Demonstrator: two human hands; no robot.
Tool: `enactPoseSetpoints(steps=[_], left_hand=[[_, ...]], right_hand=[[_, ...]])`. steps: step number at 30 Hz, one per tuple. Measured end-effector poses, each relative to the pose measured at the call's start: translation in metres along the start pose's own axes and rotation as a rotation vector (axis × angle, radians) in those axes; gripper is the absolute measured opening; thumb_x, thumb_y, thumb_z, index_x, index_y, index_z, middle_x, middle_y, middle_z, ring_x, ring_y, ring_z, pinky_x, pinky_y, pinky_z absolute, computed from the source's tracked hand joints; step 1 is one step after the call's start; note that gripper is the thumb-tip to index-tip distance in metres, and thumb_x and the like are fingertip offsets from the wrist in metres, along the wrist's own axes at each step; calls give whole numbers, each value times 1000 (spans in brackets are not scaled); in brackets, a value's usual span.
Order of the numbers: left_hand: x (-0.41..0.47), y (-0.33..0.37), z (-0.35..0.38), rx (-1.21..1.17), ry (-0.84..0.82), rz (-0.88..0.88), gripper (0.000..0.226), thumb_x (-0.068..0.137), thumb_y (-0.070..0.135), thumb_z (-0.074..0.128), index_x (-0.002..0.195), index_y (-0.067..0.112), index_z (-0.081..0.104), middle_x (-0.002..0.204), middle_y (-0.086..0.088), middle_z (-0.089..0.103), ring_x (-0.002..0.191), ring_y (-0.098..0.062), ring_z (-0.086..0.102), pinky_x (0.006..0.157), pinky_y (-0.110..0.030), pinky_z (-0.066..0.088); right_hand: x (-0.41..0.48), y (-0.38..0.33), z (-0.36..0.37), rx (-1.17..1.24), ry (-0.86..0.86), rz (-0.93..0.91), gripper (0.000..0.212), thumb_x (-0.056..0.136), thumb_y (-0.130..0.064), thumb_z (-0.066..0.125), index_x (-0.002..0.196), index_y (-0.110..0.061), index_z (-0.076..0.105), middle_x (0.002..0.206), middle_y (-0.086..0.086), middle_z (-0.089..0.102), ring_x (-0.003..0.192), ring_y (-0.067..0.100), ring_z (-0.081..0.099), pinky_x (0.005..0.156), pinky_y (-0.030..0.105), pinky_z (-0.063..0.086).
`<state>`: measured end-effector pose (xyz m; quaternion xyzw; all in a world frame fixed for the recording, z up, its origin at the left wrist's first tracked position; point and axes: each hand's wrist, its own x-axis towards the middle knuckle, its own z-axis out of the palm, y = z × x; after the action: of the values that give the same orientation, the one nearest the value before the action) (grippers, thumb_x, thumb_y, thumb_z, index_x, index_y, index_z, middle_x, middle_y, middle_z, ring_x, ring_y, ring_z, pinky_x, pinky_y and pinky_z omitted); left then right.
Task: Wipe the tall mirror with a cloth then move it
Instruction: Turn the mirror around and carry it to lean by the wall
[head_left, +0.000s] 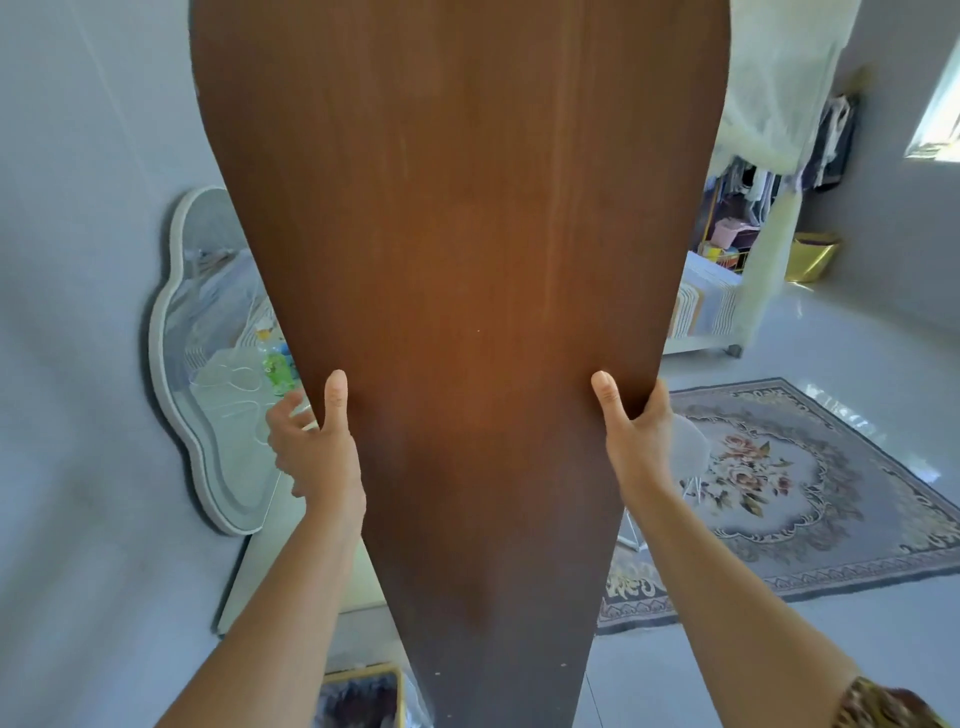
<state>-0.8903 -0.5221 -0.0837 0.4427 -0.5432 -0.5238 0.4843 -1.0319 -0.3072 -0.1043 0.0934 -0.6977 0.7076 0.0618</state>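
Note:
The tall mirror (462, 260) stands upright right in front of me, and I see only its brown wooden back, which fills the middle of the view. My left hand (317, 447) grips its left edge, thumb flat on the back, fingers curled around to the hidden front. My right hand (631, 431) grips the right edge the same way, at about the same height. No cloth is in view. The glass side is hidden from me.
A white cloud-shaped mirror (192, 447) hangs on the grey wall at left, above a pale table. A floral rug (810, 483) lies on the shiny floor at right. A bed (706, 306) and clothes rack stand further back. A yellow-rimmed bin (358, 696) sits near my feet.

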Motion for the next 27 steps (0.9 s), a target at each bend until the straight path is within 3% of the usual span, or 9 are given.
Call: enactPoseSetpoints(steps=[3, 6, 9, 11, 13, 15, 18, 20, 27], left_hand=[[-22, 16, -7, 41, 76, 58, 65, 81, 51, 76, 125, 13, 49, 125, -7, 52, 119, -34, 56, 109, -60, 37], [-64, 33, -5, 110, -65, 250, 53, 82, 36, 80, 119, 11, 53, 115, -5, 44, 106, -35, 56, 97, -56, 48], [-100, 47, -8, 194, -157, 309, 60, 81, 29, 82, 129, 13, 50, 131, -13, 45, 117, -31, 48, 95, -47, 50], [-108, 51, -9, 218, -192, 264, 68, 82, 27, 82, 137, 14, 45, 142, -15, 38, 125, -30, 43, 102, -47, 48], [-122, 62, -18, 213, -255, 227, 79, 85, 27, 79, 148, 12, 34, 150, -15, 29, 135, -30, 39, 109, -39, 41], [-140, 73, -25, 219, -389, 204, 95, 88, 35, 75, 158, 13, 15, 162, -14, 11, 148, -29, 28, 114, -33, 32], [-152, 85, -30, 314, -611, 129, 115, 88, 47, 72, 159, 21, -15, 166, -6, -27, 157, -26, 10, 121, -37, 22], [-148, 88, -35, 377, -683, 101, 123, 85, 49, 73, 156, 24, -24, 163, -3, -36, 157, -27, 10, 122, -40, 21], [-126, 110, -70, 392, -777, 113, 126, 75, 51, 82, 161, 27, -7, 170, 1, -11, 157, -23, 10, 125, -46, 22]], right_hand=[[-13, -7, -9, -58, -33, -9, 55, 84, -55, 61, 124, -19, 47, 120, -3, 62, 114, 17, 57, 103, 40, 44], [-26, -16, -22, -84, -65, 3, 58, 84, -56, 60, 126, -18, 46, 119, -4, 61, 114, 20, 57, 99, 36, 44], [-45, -26, -37, -114, -91, 22, 68, 81, -61, 60, 131, -17, 44, 125, -1, 61, 117, 22, 57, 101, 40, 44], [-52, -25, -36, -102, -95, 24, 60, 83, -55, 62, 124, -14, 47, 119, -1, 62, 111, 20, 58, 97, 35, 44], [-67, -31, -39, -92, -79, 28, 46, 83, -51, 64, 109, -18, 46, 106, -3, 60, 100, 18, 56, 89, 31, 42], [-83, -33, -39, -103, -46, 29, 45, 79, -56, 63, 100, -23, 41, 101, -3, 58, 94, 18, 55, 84, 33, 43], [-102, -33, -35, -106, 7, 47, 48, 75, -63, 62, 95, -24, 41, 99, 1, 62, 93, 23, 58, 79, 35, 43], [-112, -37, -32, -106, 46, 53, 46, 77, -58, 65, 96, -23, 42, 100, 2, 62, 95, 25, 58, 78, 34, 41], [-150, -44, -17, -180, 159, 35, 48, 82, -50, 65, 102, -12, 43, 104, 12, 61, 102, 38, 55, 90, 54, 44]])
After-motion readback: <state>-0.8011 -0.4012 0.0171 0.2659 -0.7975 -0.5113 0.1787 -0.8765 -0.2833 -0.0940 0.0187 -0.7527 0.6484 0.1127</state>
